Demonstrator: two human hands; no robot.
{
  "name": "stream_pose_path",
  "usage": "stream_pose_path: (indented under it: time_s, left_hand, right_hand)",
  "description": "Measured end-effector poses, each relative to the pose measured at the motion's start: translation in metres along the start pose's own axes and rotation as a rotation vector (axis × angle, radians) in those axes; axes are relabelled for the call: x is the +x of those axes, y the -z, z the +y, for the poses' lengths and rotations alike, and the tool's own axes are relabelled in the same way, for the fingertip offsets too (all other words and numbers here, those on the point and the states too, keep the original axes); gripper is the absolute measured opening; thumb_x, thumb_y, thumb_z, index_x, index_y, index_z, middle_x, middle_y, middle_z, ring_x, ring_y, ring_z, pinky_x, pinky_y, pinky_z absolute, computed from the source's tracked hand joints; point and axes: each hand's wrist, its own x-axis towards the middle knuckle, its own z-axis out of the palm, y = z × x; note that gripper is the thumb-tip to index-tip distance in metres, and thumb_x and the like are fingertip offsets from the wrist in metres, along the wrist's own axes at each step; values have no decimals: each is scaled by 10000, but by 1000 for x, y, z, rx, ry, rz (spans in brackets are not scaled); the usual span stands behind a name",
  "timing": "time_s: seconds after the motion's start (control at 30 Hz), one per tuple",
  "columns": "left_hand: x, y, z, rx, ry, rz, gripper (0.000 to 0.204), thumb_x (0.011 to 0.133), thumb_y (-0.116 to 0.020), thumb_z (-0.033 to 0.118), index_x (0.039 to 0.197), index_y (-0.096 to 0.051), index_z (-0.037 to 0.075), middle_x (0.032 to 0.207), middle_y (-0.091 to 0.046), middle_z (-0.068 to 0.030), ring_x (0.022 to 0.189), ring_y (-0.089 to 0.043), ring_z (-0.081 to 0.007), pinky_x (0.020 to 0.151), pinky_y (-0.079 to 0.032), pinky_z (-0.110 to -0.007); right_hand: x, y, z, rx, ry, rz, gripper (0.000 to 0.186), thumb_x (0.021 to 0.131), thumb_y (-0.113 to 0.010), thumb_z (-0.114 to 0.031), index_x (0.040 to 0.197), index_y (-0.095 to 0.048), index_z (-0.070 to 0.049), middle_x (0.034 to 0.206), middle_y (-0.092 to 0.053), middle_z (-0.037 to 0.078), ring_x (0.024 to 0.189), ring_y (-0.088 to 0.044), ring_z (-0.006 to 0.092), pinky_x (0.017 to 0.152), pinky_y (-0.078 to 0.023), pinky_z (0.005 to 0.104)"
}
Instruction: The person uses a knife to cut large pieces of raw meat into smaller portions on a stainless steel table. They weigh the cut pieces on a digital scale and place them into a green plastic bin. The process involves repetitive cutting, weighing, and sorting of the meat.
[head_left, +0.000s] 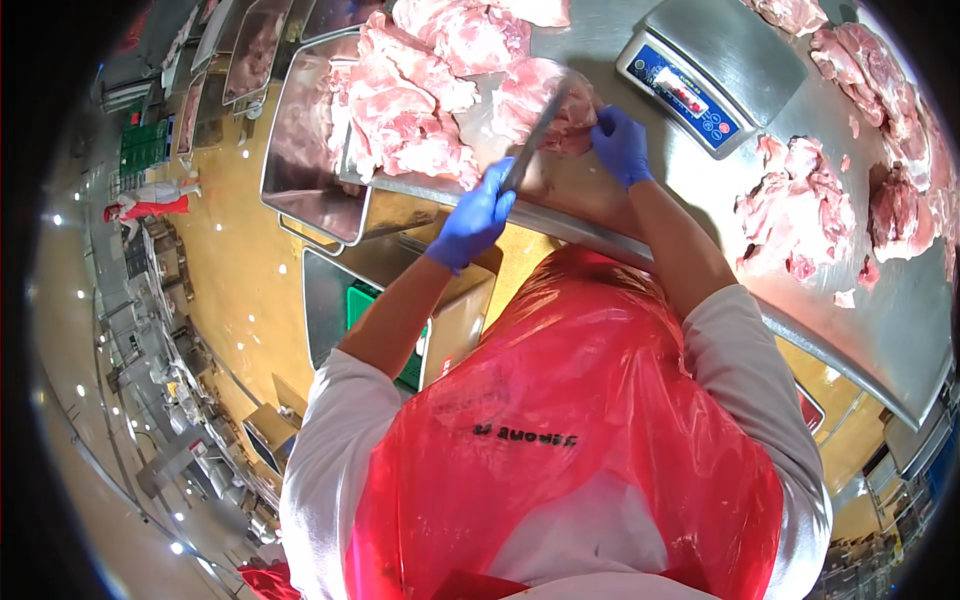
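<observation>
Left hand (475, 215) closed around knife (537, 138), blade over meat piece (523, 98) on steel table (890, 340). Right hand (620, 145) at piece's right edge, grip unclear. Larger meat pile (400, 110) left; scale (690, 95) right.

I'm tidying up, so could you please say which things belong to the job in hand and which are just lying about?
In use: knife in the left hand, meat piece by the right hand, table.
Likely lying about: scale, meat scraps.

Blue gloves (472, 220) and white sleeves (335, 440) go with a glossy, black-lettered red apron (610, 405).
</observation>
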Motion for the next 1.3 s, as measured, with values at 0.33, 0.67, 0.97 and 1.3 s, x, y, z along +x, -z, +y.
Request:
stream_pose_path:
  time_s: [0.33,0.67,0.97,1.3]
  left_hand:
    - [28,-11,-19,365,-171,-216,735,842,-473,53,1529,-243,179,743,-591,-197,609,-594,-338,592,-479,-469]
    - [70,-33,-11,141,-29,-288,736,860,-471,70,1535,-208,201,849,-621,-265,754,-615,-429,725,-478,-509]
    - [66,-33,-24,78,-57,-255,771,845,-531,119,1536,-199,203,857,-636,-271,739,-622,-442,682,-473,-516]
    - [19,-8,-66,486,-322,-251,755,841,-500,66,1533,-207,145,813,-638,-279,596,-607,-371,603,-509,-454]
  right_hand:
    - [-20,4,-1,11,-18,45,179,724,-666,-161,858,-690,-44,804,-697,161,753,-693,298,707,-535,374]
    - [-22,4,-20,105,-117,179,245,721,-727,-179,920,-675,-46,798,-693,159,778,-696,296,747,-545,380]
    - [-1,-8,-26,-218,-133,72,270,748,-676,-300,891,-710,-74,857,-696,193,837,-676,366,775,-534,441]
    - [-5,-8,-25,-218,-118,80,256,738,-667,-300,836,-698,-65,865,-684,193,828,-663,371,772,-526,451]
